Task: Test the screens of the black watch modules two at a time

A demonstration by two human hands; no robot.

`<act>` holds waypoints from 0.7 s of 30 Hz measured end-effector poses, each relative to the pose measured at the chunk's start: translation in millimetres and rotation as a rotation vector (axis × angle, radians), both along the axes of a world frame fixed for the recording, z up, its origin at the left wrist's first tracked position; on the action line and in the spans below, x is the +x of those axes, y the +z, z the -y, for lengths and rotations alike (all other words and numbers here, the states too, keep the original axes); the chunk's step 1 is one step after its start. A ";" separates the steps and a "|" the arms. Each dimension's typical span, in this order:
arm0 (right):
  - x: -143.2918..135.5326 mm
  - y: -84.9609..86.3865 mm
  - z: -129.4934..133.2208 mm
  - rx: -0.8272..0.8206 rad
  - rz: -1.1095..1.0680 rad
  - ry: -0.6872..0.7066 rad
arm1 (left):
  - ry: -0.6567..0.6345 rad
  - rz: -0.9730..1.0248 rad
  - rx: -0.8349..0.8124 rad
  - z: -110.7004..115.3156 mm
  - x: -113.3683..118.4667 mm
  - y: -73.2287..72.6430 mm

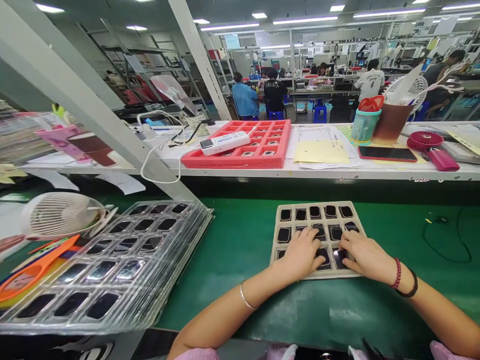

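A beige tray (318, 274) with rows of dark square watch-like pieces lies on the green mat. My left hand (303, 251) rests over its middle and front part, fingers spread over the pieces. At the tray's right side, my right hand (363, 254) has its fingers on a dark piece (340, 259) in the front row; whether it grips the piece is hard to make out. To the left stands a stack of clear plastic trays (129, 240), its top one filled with similar dark pieces.
Orange scissors (41, 265) and a white fan (62, 215) lie far left. A shelf (240, 172) behind holds a red tray (236, 162), papers (320, 150), a phone (387, 153) and cups. A slanted post stands left; a thin cable (446, 259) lies right. People sit in the background.
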State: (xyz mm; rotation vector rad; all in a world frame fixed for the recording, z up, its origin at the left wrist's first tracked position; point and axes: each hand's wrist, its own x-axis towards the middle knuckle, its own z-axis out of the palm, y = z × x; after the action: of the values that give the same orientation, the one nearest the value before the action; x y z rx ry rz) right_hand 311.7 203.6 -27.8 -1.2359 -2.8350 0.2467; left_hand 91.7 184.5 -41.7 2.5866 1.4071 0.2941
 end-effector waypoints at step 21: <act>-54.5 41.9 -97.0 -1.122 -1.389 0.083 | 0.039 1.411 -0.714 -59.3 -48.7 82.6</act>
State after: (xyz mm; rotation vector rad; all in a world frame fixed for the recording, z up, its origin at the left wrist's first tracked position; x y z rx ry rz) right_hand 257.2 300.6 14.2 -0.4571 -1.3768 1.8968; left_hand 43.0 243.8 40.9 1.1660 0.7341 1.0740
